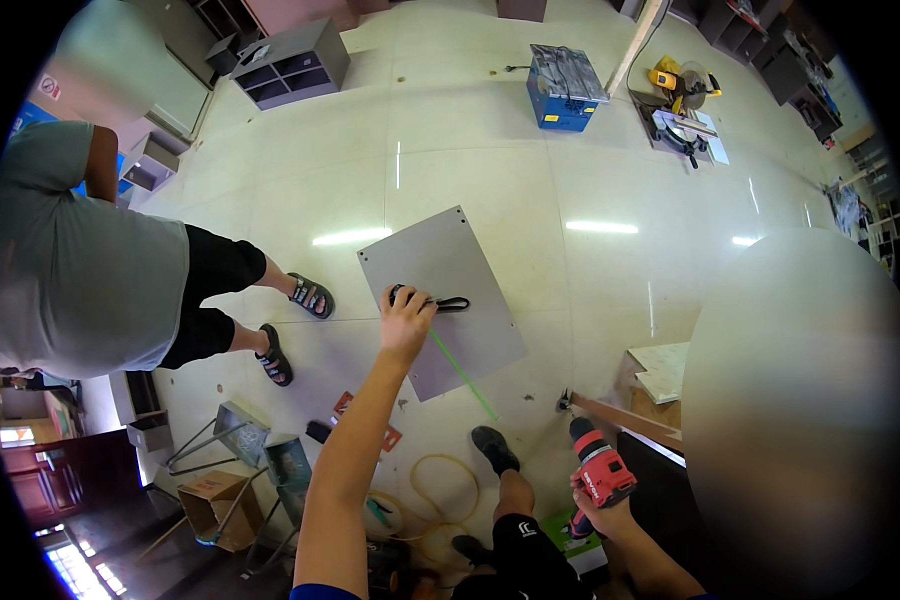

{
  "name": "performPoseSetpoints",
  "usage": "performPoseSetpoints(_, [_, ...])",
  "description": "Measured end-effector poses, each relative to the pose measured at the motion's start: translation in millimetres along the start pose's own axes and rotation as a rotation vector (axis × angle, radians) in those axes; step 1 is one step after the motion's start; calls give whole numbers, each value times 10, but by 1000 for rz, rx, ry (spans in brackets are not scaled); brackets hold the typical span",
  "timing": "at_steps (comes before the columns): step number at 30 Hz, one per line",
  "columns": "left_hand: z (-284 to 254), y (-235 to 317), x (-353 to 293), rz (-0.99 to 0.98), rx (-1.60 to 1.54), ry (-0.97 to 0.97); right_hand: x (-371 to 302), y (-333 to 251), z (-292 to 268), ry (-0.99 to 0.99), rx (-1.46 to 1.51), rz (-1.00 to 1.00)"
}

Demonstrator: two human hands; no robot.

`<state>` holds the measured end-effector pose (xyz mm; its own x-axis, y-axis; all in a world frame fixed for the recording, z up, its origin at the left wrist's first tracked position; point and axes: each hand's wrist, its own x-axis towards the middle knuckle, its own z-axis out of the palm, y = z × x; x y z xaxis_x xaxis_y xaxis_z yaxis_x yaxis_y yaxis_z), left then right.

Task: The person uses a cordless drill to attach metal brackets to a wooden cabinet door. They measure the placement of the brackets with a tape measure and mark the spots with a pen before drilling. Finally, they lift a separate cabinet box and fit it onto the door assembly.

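My left hand (407, 320) is closed over a dark tape measure (395, 293), mostly hidden by the fingers. Its black wrist strap (454, 304) lies to the right of the hand. From there a bright green tape blade (460, 370) runs down past the lower edge of a flat grey panel (440, 250), ending near my shoe. Small dark holes show near the panel's corners. At lower right, my right hand (602, 512) grips a red and black cordless drill (602, 472), pointed up and left, apart from the panel.
A person (90, 250) stands at left in sandals. A blue box (565, 90) and a mitre saw (685, 95) stand farther off, a grey shelf unit (295, 65) at upper left. Near my feet lie a yellow hose (440, 460) and a cardboard box (220, 505). A blurred shape covers the right.
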<state>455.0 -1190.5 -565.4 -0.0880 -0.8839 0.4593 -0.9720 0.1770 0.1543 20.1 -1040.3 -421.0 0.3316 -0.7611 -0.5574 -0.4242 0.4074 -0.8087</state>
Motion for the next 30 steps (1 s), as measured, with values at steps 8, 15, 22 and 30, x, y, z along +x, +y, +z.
performPoseSetpoints(8, [-104,-79,67,-11,-18,18,37,111,5,31,88,14])
performPoseSetpoints(15, [-1080,194,-5,-397,-378,327,-9,19,-30,24,107,-128])
performPoseSetpoints(22, [-3070,1379,-1370,-1205,-1301,287,16,-1002,361,-475,-211,-727])
performPoseSetpoints(30, [-4795,3313,-2808,-1519,-1249,970,-939,-1199,2006,-1494,-141,-369])
